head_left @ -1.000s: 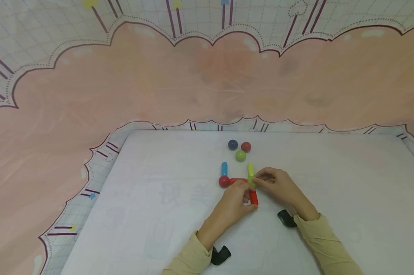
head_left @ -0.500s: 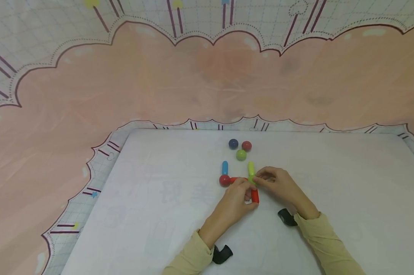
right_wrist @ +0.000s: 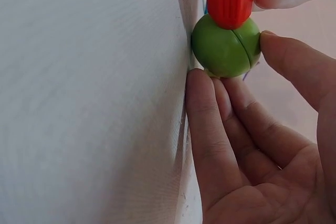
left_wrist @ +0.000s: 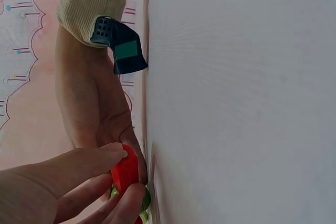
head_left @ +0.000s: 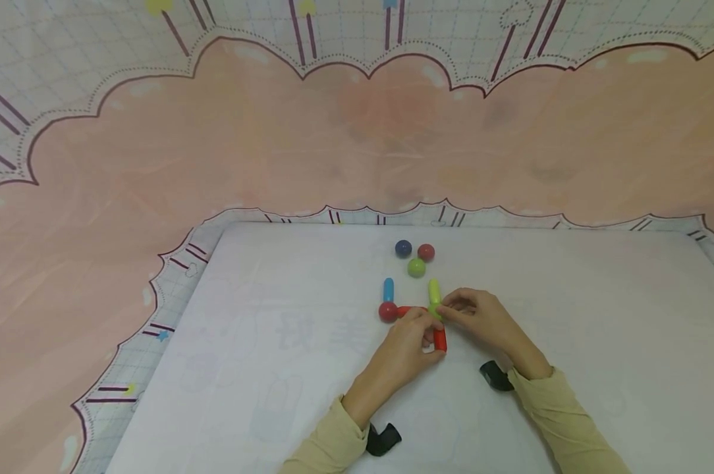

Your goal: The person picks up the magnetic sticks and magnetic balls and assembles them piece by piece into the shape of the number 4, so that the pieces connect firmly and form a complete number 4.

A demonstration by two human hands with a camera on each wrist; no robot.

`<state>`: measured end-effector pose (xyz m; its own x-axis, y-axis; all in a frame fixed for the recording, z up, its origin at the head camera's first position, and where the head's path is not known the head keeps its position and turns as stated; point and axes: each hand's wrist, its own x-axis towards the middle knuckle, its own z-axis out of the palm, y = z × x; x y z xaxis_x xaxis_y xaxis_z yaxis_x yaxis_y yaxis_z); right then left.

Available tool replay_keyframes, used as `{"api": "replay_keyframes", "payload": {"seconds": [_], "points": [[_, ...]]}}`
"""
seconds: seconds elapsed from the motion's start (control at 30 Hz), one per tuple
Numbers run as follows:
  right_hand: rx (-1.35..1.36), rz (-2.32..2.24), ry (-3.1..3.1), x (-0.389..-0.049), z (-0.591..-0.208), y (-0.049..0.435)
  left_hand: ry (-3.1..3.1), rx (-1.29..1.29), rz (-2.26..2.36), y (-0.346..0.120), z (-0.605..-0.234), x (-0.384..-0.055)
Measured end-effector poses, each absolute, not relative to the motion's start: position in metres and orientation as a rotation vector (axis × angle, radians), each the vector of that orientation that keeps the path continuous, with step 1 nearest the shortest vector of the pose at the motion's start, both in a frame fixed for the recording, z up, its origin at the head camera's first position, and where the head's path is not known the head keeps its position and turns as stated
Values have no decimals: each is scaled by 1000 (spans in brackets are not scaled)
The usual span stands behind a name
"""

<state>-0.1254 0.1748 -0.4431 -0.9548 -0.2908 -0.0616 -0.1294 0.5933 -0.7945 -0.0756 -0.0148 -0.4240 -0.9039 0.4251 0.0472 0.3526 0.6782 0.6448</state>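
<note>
My left hand point(head_left: 401, 352) pinches a short red rod point(left_wrist: 126, 171) between thumb and fingers, and the rod's far end meets a green ball point(right_wrist: 223, 45). Thumb and fingertips of my right hand point(head_left: 478, 319) hold that ball from the right. A yellow-green rod point(head_left: 434, 291) points away from the ball. Another red rod point(head_left: 410, 311), partly behind the left fingers, runs left to a red ball point(head_left: 388, 312). From this red ball a blue rod point(head_left: 388, 289) extends toward the back. The pieces lie low at the white tabletop.
Behind the joined pieces sit a loose dark blue ball point(head_left: 403, 248), a red ball point(head_left: 426, 252) and a green ball point(head_left: 417, 268). Black wrist devices point(head_left: 383, 440) hang at both sleeves. The white table point(head_left: 226, 316) borders a patterned pink cloth point(head_left: 309, 145).
Both hands keep their hold on the red rod and green ball. The whole view shifts very slightly; otherwise the pieces stay in place.
</note>
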Motion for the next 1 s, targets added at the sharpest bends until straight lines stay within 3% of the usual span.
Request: {"api": "replay_keyframes", "payload": {"seconds": [1.0], "points": [[-308, -1299, 2591, -125, -445, 176, 2794, 651, 971, -24, -424, -74]]}}
